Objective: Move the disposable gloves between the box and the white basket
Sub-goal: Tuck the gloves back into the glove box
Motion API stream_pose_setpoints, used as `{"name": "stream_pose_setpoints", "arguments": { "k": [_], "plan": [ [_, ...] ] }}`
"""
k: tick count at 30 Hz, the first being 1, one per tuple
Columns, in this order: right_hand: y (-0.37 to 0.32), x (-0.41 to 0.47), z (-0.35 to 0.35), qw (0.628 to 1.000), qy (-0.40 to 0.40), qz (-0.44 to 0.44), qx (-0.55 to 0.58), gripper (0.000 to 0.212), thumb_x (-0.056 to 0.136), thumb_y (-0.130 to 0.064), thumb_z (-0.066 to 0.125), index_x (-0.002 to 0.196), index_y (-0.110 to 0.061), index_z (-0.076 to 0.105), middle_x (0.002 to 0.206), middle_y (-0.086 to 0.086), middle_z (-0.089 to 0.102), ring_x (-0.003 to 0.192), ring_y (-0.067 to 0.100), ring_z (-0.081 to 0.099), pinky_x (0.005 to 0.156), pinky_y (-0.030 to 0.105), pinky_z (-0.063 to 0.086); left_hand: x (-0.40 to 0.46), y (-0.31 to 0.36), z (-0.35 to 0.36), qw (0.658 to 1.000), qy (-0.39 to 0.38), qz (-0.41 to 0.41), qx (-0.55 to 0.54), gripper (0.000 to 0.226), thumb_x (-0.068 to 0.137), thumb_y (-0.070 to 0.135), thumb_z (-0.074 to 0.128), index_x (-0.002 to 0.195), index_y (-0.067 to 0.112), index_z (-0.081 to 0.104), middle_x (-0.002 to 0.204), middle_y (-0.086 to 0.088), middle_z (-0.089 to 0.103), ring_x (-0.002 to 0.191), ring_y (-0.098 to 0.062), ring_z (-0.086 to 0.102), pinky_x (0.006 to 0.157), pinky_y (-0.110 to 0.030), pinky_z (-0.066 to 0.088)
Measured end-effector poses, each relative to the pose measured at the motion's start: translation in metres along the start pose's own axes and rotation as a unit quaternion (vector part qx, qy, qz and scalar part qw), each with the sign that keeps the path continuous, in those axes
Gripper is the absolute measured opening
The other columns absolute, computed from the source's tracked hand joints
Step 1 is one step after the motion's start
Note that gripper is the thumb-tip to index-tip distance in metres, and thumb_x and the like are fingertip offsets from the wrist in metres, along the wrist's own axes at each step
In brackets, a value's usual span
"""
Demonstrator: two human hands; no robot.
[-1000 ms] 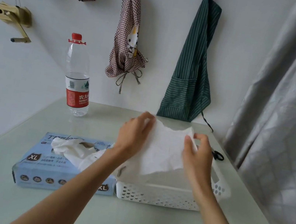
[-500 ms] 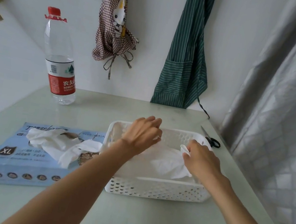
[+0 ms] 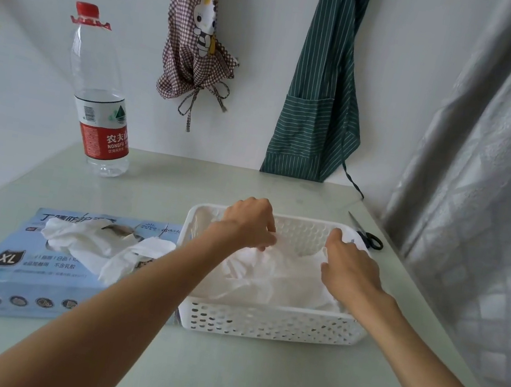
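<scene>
Resting on the pale table [image 3: 217,381], the white basket [image 3: 270,324] sits just right of the blue box [image 3: 33,275], touching it. The glove [image 3: 281,277], held up above the basket a second ago, now lies spread inside it. Both hands have come down with it: the left hand [image 3: 251,222] and right hand [image 3: 347,269] each pinch an edge with curled fingers. More gloves [image 3: 95,243] spill from the box. The basket partly hides the scissors [image 3: 366,236].

Bare tabletop [image 3: 217,381] up front; bottle [image 3: 102,95] back left, scissors [image 3: 366,236] right.
</scene>
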State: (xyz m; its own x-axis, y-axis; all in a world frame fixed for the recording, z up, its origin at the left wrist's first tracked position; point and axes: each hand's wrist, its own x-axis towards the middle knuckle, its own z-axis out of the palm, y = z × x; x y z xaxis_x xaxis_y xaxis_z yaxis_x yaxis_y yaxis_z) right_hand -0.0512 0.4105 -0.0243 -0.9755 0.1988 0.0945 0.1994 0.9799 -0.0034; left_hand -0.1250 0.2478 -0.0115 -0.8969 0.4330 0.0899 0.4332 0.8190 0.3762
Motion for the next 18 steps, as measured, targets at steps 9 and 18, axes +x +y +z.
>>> {"name": "stream_pose_setpoints", "arguments": {
  "k": [9, 18],
  "plan": [
    [-0.003, 0.007, 0.003, 0.997, 0.003, -0.036, -0.065, 0.051, 0.090, -0.005, 0.057, 0.132, -0.005, 0.029, 0.117, 0.009, 0.059, 0.104, 0.028, 0.059, 0.067, 0.030, 0.036, -0.008, 0.002, 0.002, 0.979, 0.092, 0.022, 0.182, 0.042, 0.082, 0.052, 0.063, 0.104, 0.016, 0.062, 0.095, -0.001, 0.066, 0.088, -0.020, 0.062, 0.068, -0.026, 0.039],
    [0.004, 0.000, -0.005, 0.960, -0.194, -0.159, 0.126, 0.051, 0.087, -0.037, 0.066, 0.133, -0.035, 0.044, 0.120, -0.004, 0.042, 0.107, 0.011, 0.050, 0.090, 0.029, 0.039, -0.047, -0.039, -0.035, 0.978, -0.124, 0.013, 0.166, 0.031, 0.076, 0.041, 0.074, 0.104, 0.030, 0.065, 0.103, 0.012, 0.068, 0.100, -0.012, 0.061, 0.078, -0.025, 0.040]
  ]
}}
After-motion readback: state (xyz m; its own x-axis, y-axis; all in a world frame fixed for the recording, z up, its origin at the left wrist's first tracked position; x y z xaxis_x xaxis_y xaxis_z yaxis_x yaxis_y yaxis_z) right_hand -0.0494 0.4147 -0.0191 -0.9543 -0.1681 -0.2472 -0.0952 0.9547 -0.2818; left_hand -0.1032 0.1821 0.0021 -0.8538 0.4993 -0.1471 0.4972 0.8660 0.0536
